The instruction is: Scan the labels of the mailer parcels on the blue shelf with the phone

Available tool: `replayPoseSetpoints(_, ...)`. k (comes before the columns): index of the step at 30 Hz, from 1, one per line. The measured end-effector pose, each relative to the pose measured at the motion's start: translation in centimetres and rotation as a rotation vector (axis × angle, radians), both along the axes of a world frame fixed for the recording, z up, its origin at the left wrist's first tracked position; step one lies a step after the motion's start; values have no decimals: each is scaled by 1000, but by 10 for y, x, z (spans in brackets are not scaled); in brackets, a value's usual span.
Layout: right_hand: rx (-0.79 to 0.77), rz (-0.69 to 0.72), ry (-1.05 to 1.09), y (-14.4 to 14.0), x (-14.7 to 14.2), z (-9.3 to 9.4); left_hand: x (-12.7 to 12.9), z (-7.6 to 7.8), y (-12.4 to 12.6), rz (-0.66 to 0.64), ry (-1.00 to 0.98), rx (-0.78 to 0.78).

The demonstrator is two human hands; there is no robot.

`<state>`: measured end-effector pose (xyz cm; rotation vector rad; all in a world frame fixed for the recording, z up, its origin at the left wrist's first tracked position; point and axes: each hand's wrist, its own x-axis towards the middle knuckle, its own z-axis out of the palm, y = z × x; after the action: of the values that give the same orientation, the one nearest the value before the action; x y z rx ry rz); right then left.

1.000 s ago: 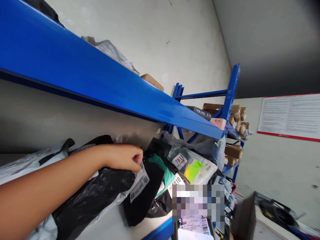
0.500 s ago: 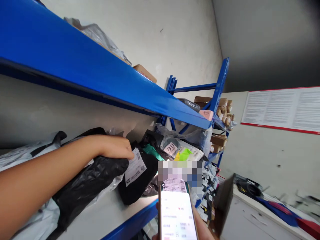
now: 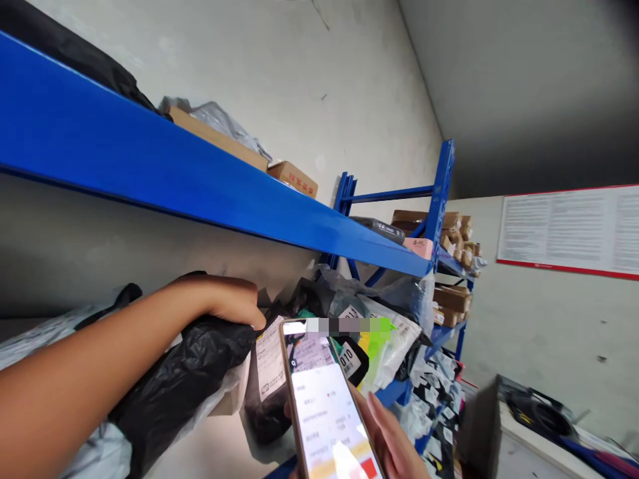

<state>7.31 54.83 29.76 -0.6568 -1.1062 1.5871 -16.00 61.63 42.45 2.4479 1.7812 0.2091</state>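
My left hand [image 3: 229, 303] reaches onto the middle shelf and rests on top of a black plastic parcel bag [image 3: 184, 379], fingers curled over its edge. A white shipping label [image 3: 270, 357] on a black parcel stands just right of my fingertips. My right hand [image 3: 394, 439] holds a phone [image 3: 327, 406] up in front of the parcels, its lit screen facing me. Behind the phone lie several bagged parcels [image 3: 384, 339] with numbered stickers, one yellow-green.
A blue shelf beam [image 3: 200, 193] runs overhead with cardboard boxes [image 3: 292, 178] on it. A second blue rack [image 3: 442, 219] with small boxes stands at the back right. A white notice board [image 3: 569, 229] hangs on the right wall; a cabinet [image 3: 504, 432] stands below.
My right hand has raised the phone from the bottom edge up in front of the parcels. My left hand stayed on the black bag, shifting slightly left of the label.
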Motion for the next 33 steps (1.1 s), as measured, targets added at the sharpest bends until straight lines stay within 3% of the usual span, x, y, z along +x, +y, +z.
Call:
replayPoseSetpoints(4, 95, 54, -50, 10, -26, 20, -6, 0, 5, -20, -15, -30)
replayPoseSetpoints(8, 119, 378, -25, 12, -38, 31, -18, 2, 5, 2, -50, -63)
replayPoseSetpoints(10, 93, 476, -36, 13, -39, 34, -24, 3, 4, 6, -86, -66)
replayPoseSetpoints(18, 45, 463, -37, 15, -38, 31, -30, -3, 15, -18, -104, -33)
replayPoseSetpoints(22, 66, 294, -16, 16, -38, 30, -30, -5, 18, -1, -95, -32)
replayPoseSetpoints(27, 91, 489, -55, 17, -39, 33, -30, -4, 13, -36, -116, 2)
replayPoseSetpoints(30, 108, 511, -58, 17, -39, 33, -29, -3, 10, -24, -115, -10)
replayPoseSetpoints(33, 70, 423, -14, 15, -38, 30, -30, -4, 11, -11, -109, -43)
